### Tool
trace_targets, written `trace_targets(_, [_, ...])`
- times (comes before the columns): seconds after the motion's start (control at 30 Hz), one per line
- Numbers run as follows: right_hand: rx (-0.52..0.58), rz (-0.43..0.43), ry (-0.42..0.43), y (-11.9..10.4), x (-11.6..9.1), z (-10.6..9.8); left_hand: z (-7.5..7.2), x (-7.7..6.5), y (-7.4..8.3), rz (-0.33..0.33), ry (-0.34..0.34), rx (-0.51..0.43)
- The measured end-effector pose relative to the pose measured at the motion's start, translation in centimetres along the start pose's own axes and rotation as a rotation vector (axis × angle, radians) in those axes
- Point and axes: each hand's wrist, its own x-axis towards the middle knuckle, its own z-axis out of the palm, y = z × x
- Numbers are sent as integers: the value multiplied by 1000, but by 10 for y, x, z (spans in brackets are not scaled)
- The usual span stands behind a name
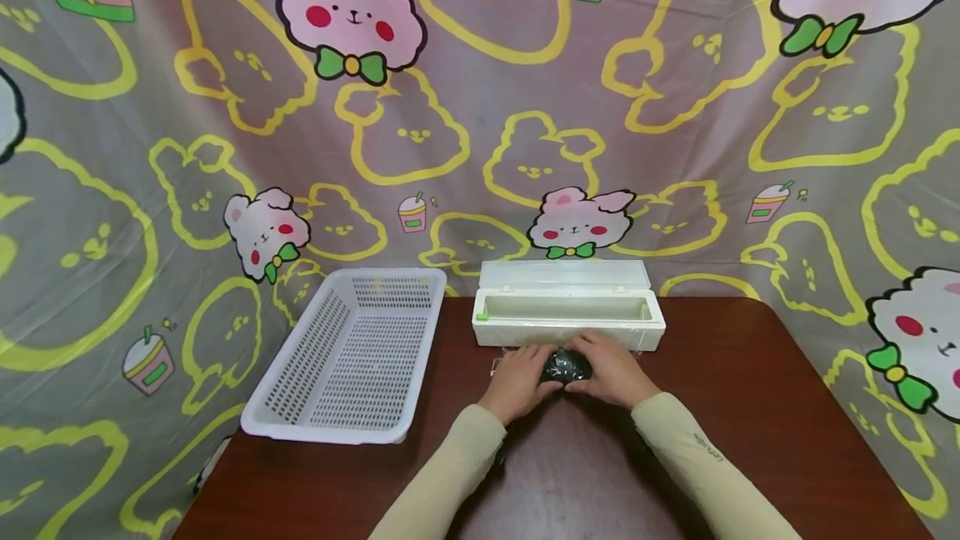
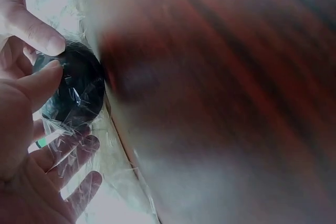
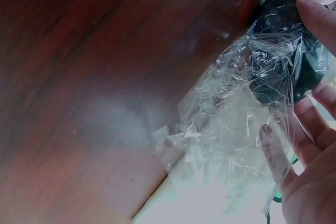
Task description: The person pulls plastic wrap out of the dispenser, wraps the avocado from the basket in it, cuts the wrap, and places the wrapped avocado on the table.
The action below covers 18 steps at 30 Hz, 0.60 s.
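Note:
A dark, rounded, glossy object (image 1: 567,366) is partly wrapped in clear cling film (image 3: 220,124); its kind cannot be told. My left hand (image 1: 521,377) holds its left side, with the thumb pressed on the dark surface and the other fingers spread behind the film. From the right, my right hand (image 1: 611,372) grips it, the thumb near the left thumb. Loose, crinkled film hangs past the object on both sides, over the fingers. Right behind the hands stands a long white cling film dispenser box (image 1: 570,336), its lid (image 1: 564,275) raised.
A white perforated plastic basket (image 1: 337,432) stands to the left on the dark red-brown wooden table (image 1: 750,440). A small green piece (image 1: 482,317) shows at the left end of the dispenser box. Patterned cloth (image 1: 480,107) hangs behind and at both sides of the table.

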Motion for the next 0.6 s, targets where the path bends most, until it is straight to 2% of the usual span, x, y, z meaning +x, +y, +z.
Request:
trace_targets(0.23, [-26, 2, -6, 0, 1, 0, -1, 1, -2, -7, -9, -13])
trace_targets(0.6, [-21, 18, 14, 0, 2, -1, 0, 4, 1, 3, 18, 19])
